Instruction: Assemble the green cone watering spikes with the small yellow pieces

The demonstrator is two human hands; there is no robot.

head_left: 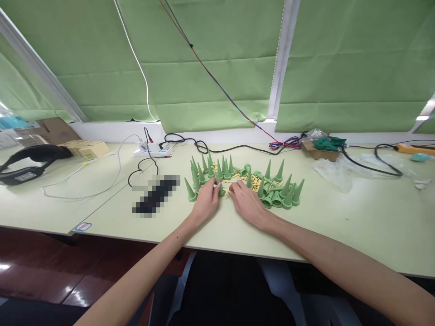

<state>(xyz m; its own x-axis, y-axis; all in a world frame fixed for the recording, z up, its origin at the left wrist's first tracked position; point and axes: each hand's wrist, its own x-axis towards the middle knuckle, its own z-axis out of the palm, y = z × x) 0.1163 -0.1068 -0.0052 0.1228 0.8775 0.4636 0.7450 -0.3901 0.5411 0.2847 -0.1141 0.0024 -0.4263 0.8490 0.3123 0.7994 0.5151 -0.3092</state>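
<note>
My left hand (207,197) is closed at the front of the green cones, its fingers pinched on something I cannot make out. A hand's width to the right, my right hand (245,201) pinches a small yellow piece (227,192) between thumb and fingers. Several upright green cones (191,192) stand around and behind my left hand. More green cones (288,198) stand to the right of my right hand, with some lying on their sides. Between the groups lies a pile of small yellow pieces (257,182), partly hidden by my right hand.
A blurred dark object (156,195) lies left of the cones. Behind are a white power strip (152,149) and black cables (231,148). Headphones (30,163) and yellow boxes (89,149) sit at the far left. A cardboard box (319,151) and clear plastic bags (335,174) lie at the right.
</note>
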